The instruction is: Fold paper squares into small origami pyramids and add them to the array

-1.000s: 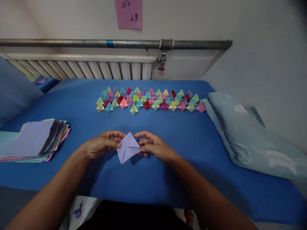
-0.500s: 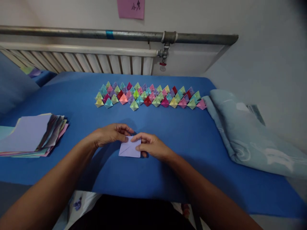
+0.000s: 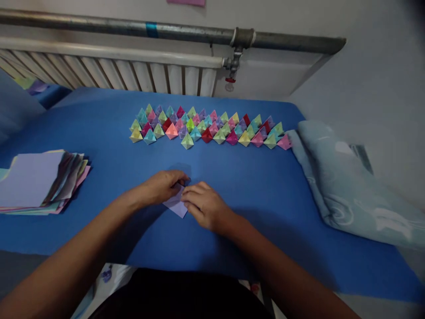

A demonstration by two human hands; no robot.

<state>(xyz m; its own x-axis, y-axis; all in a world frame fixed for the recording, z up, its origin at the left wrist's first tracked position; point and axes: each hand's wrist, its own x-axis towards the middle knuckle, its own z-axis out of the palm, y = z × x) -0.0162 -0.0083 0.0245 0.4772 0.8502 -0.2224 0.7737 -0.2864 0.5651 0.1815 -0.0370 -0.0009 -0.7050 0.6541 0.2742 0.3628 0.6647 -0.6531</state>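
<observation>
A small folded sheet of lilac origami paper (image 3: 178,208) lies on the blue cloth, one corner pointing down toward me. My left hand (image 3: 164,186) is closed on its upper left edge, fingers curled over the far side. At its right side, my right hand (image 3: 208,207) pinches the paper with bent fingers. Both hands cover the top and right parts of the sheet, so the fold there is hidden. Beyond the hands stand rows of folded paper pieces (image 3: 207,135) in many colours, packed close together.
A stack of coloured paper sheets (image 3: 33,177) lies at the left on the blue-covered surface (image 3: 109,155). To the right is a folded grey-green blanket (image 3: 348,190). Along the back wall run a white radiator (image 3: 139,77) and a metal pipe (image 3: 189,32) with a red-handled valve (image 3: 230,80).
The lilac paper has turned so that a corner now points toward me. My right hand has shifted its hold along the right side. The camera view has tilted slightly down.
</observation>
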